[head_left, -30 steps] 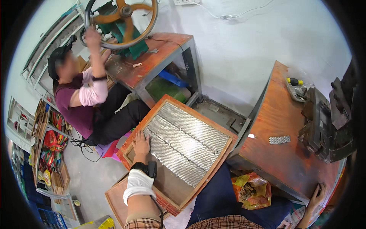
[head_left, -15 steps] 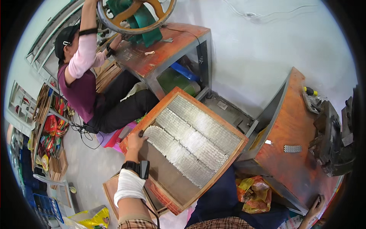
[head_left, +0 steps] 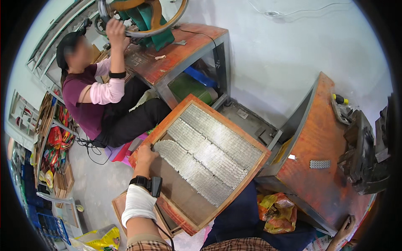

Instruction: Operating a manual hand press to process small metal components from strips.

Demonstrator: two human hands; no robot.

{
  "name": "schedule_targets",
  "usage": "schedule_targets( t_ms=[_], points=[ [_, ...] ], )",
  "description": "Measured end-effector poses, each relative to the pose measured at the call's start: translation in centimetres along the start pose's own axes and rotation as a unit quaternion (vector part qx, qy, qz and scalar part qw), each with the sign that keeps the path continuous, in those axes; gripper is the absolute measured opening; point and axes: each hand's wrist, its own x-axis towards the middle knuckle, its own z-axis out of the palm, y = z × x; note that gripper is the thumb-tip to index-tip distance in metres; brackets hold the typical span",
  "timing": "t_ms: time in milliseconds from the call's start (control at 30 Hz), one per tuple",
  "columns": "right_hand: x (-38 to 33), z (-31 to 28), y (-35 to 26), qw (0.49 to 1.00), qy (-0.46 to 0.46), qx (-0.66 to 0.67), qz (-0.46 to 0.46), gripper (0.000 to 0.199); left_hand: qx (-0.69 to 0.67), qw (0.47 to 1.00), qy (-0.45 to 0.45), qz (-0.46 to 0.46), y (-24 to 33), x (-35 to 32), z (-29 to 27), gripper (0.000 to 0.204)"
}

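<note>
A shallow wooden tray (head_left: 250, 180) lies tilted before me, over my lap. Inside it, small silvery metal pieces (head_left: 209, 150) stand packed in several long rows, and the row nearest my left hand curves at its end. My left hand (head_left: 145, 159) is at the tray's left rim, its fingers curled over the edge beside that curved end; the fingertips are partly hidden. Far to the right, my right hand (head_left: 346, 227) rests on the near corner of an orange-topped table (head_left: 310, 184), fingers stretched along the edge, with nothing seen in it.
On the right table lie a small metal block (head_left: 320, 164), a screwdriver (head_left: 340, 99) and dark machine parts (head_left: 360, 146). A co-worker (head_left: 90, 88) sits at the far left, hands at a handwheel machine (head_left: 155, 25). A plastic bag (head_left: 278, 213) rests near my legs. Another wooden tray (head_left: 119, 205) sits below.
The co-worker's raised arm has come down along the wheel. My left hand has shifted slightly left and down, and its fingers have drawn back toward the rim. My right hand stays put.
</note>
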Motion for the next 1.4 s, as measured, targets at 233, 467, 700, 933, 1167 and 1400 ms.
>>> schedule_targets(
  t_ms=[233,467,700,933,1167,1400],
  points=[
    [1.4,-0.7,-9.5,0.996,0.071,0.02,-0.04,0.021,-0.038,0.997,-0.009,-0.062,-2.0,-2.0,-0.2,0.051],
    [-0.3,0.0,-0.9,1.0,0.003,-0.013,0.006,0.019,-0.006,0.995,0.099,0.021,-2.3,-3.4,2.4,0.059],
    [-0.4,-1.3,-4.1,0.999,0.023,-0.031,0.018,0.014,-0.169,0.982,-0.02,-0.085,-2.9,-3.5,1.1,0.043],
    [1.3,-0.3,-9.6,0.997,0.07,0.013,-0.024,0.009,-0.477,0.862,-0.153,0.078,15.6,-11.5,-10.1,0.041],
    [1.8,-1.7,-10.7,0.994,0.099,0.028,-0.032,0.013,-0.261,0.784,-0.259,0.5,40.0,-21.4,-9.4,0.046],
    [1.9,-2.0,-10.7,0.991,0.114,0.04,-0.056,0.015,-0.117,0.823,-0.06,0.553,43.6,-25.7,-6.5,0.044]
  ],
)
